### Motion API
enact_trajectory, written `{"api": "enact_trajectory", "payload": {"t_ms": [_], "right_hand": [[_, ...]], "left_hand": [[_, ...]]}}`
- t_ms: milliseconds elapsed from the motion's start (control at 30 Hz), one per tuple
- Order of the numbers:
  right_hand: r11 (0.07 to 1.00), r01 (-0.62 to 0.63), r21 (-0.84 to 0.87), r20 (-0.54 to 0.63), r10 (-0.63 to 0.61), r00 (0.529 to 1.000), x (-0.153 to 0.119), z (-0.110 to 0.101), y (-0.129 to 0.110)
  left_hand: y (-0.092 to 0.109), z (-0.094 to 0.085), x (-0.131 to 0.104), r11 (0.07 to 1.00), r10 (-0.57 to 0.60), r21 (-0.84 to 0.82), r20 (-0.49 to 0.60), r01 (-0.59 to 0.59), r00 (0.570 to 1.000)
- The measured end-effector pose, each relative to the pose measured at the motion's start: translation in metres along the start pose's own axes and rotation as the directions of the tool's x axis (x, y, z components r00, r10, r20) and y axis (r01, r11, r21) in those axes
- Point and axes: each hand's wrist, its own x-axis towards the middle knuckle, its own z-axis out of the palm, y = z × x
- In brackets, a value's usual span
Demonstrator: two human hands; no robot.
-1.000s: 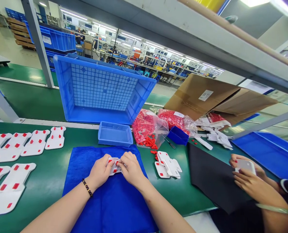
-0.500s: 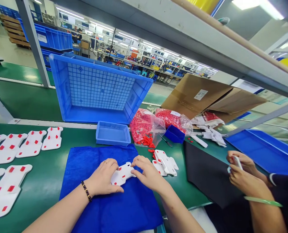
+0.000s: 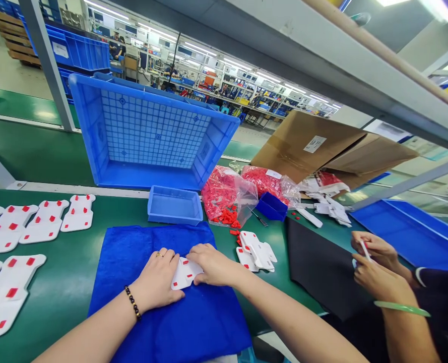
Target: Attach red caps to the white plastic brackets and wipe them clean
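Observation:
A white plastic part (image 3: 183, 276) with small red pieces set in it lies on a blue cloth (image 3: 197, 327). My left hand (image 3: 157, 277) grips its left edge, thumb along the near side. From the right, my right hand (image 3: 213, 264) holds its other end between thumb and fingers, hiding that end. Off to the right is a small stack of similar white parts (image 3: 259, 252), with loose red pieces (image 3: 234, 233) beside it. More white parts with red pieces (image 3: 14, 282) lie in rows at the left.
Behind the cloth stand a small blue tray (image 3: 174, 205) and a big tilted blue crate (image 3: 151, 174). Bags of red pieces (image 3: 224, 194), a dark blue bin (image 3: 272, 206) and a cardboard box (image 3: 303, 146) stand further right. A co-worker's hands (image 3: 378, 262) hold a white part over black cloth (image 3: 322, 272).
My right hand has moved left over the white part's right end and now covers more of it. My left hand stays on the left edge. The view has shifted slightly.

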Motion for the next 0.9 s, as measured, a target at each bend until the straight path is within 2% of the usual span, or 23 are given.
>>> {"api": "enact_trajectory", "payload": {"t_ms": [133,533,900], "right_hand": [[1.0,-0.025,-0.012,0.028,0.026,0.999,0.004,-0.001,0.002],[0.998,0.018,-0.052,0.059,-0.015,0.998,0.016,0.006,0.004],[0.999,-0.026,-0.035,0.011,0.027,1.0,0.011,0.013,0.001]], "left_hand": [[0.001,0.002,0.002,0.999,-0.031,-0.01,0.004,0.031,1.0],[0.01,0.007,0.007,0.992,-0.116,0.051,0.048,0.113,0.992],[0.015,0.012,0.009,0.989,-0.092,0.117,0.013,0.09,0.996]]}}
